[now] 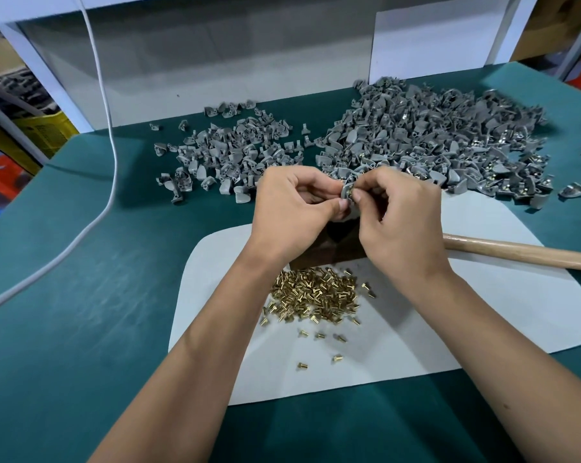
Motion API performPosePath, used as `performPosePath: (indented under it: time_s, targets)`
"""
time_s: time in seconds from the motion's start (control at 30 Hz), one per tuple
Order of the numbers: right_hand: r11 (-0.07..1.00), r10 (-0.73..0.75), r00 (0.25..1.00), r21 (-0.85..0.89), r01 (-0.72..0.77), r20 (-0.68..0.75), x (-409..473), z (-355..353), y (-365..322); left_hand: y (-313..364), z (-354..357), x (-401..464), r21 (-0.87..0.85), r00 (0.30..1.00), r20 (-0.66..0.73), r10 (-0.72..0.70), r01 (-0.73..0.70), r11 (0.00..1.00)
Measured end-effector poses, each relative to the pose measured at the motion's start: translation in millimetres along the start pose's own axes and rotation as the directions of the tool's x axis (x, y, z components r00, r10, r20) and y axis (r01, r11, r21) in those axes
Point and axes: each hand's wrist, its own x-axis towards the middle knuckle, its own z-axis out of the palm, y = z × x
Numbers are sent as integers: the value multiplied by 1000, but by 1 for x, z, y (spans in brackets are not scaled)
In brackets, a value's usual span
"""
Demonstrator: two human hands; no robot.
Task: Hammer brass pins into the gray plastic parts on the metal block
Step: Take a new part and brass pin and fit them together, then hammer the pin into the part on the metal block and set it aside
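Above the dark metal block (329,252), my left hand (292,202) pinches a gray plastic part (346,190) between thumb and fingers. My right hand (399,212) pinches a brass pin (350,192) against that part. The block is mostly hidden under my hands. A heap of loose brass pins (312,295) lies on the white mat (483,315) just in front of the block. The hammer's wooden handle (523,252) lies on the mat to the right, its head hidden behind my right hand.
A smaller pile of gray parts (229,152) lies at the back left, a large pile (433,138) at the back right, some with brass showing. A white cable (112,162) curves across the green table (82,295) on the left. White panels stand behind.
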Motion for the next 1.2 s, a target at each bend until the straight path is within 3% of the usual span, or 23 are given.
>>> performPosePath:
  time_s: [0.23, 0.37, 0.57, 0.63, 0.73, 0.83, 1.03, 1.2]
  targets:
    - [999, 19, 1000, -44, -20, -21, -1, 1, -3, 1, 5, -1, 108, 999, -27, 30, -27, 994]
    - [998, 47, 999, -39, -48, -16, 1, 1, -5, 2, 3, -1, 243, 991, 13, 137, -136, 961]
    - [999, 49, 965, -36, -41, 258, 17, -23, 1, 3, -4, 1, 379, 984, 3, 177, -165, 911]
    - [987, 106, 917, -153, -50, 385, 27, -40, 11, 4, -12, 3, 377, 991, 44, 126, -133, 917]
    - [934, 260, 749, -355, -36, 609, 34, -62, 30, 2, -26, 6, 457, 988, 137, 67, -123, 881]
    - [919, 318, 664, -392, -40, 676, 33, -67, 41, 0, -36, 8, 513, 969, 212, 128, -221, 830]
    - [904, 334, 647, -426, -16, 685, 29, -65, 50, -6, -40, 8, 542, 972, 220, 80, -191, 818]
    - [940, 266, 755, -336, -64, 599, 39, -75, 40, -9, -42, 9, 368, 981, 189, 36, -105, 924]
